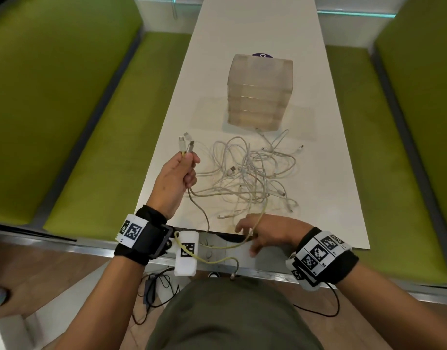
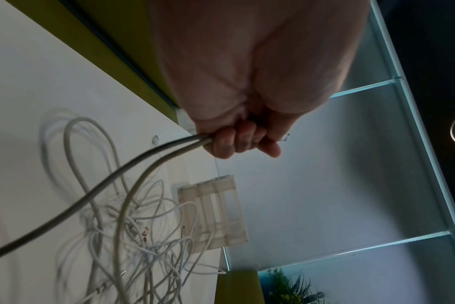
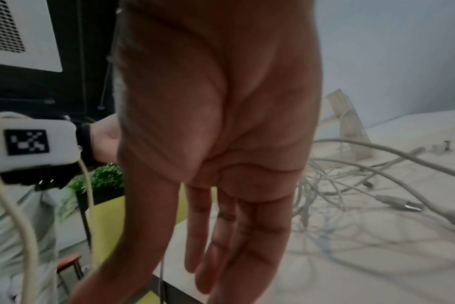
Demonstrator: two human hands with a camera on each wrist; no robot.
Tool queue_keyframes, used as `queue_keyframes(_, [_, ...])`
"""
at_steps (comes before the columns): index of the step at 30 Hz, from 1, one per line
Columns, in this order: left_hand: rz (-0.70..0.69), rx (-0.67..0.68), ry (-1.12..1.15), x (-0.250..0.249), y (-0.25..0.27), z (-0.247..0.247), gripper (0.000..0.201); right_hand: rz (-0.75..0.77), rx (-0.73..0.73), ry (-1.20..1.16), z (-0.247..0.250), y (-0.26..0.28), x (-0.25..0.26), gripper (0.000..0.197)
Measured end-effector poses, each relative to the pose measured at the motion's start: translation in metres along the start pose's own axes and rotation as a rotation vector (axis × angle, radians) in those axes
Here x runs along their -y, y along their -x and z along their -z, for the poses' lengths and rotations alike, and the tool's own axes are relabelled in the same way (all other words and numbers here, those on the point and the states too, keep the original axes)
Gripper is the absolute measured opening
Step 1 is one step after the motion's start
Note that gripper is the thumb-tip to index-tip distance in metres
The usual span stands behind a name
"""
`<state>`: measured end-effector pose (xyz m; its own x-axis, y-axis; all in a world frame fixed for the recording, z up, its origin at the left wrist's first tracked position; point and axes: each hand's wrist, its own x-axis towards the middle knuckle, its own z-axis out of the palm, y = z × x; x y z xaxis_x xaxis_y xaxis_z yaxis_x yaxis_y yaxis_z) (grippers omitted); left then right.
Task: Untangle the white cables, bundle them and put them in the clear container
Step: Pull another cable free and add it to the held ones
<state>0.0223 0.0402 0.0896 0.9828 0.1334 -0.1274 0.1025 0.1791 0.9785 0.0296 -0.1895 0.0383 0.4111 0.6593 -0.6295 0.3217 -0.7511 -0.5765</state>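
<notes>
A loose tangle of white cables (image 1: 252, 173) lies on the white table (image 1: 331, 198), just in front of the clear container (image 1: 260, 92), a stack of see-through boxes. My left hand (image 1: 187, 162) is raised at the table's left edge and grips two cable ends, their plugs (image 1: 186, 146) sticking up above the fist. From the left wrist, its fingers (image 2: 237, 142) curl round both cords, with the tangle (image 2: 133, 236) and container (image 2: 213, 214) beyond. My right hand (image 1: 247, 238) hovers at the near table edge with straight fingers (image 3: 216, 257); a yellowish cable (image 1: 259, 221) crosses it.
Green benches (image 1: 103, 147) flank the narrow table on both sides. A purple disc (image 1: 262, 55) peeks from behind the container. A USB plug (image 3: 410, 205) lies near my right hand. Black leads (image 1: 154, 286) trail on the floor under the table's near edge.
</notes>
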Motion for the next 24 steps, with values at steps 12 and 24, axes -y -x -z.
queue_keyframes(12, [0.019,-0.020,-0.084,0.008,-0.001,-0.006,0.029,-0.081,0.035,0.031,0.030,0.038,0.026,0.043])
queue_keyframes(24, [0.001,-0.018,-0.078,0.005,-0.004,-0.010,0.028,0.434,0.003,-0.248,0.008,0.032,0.083,0.021])
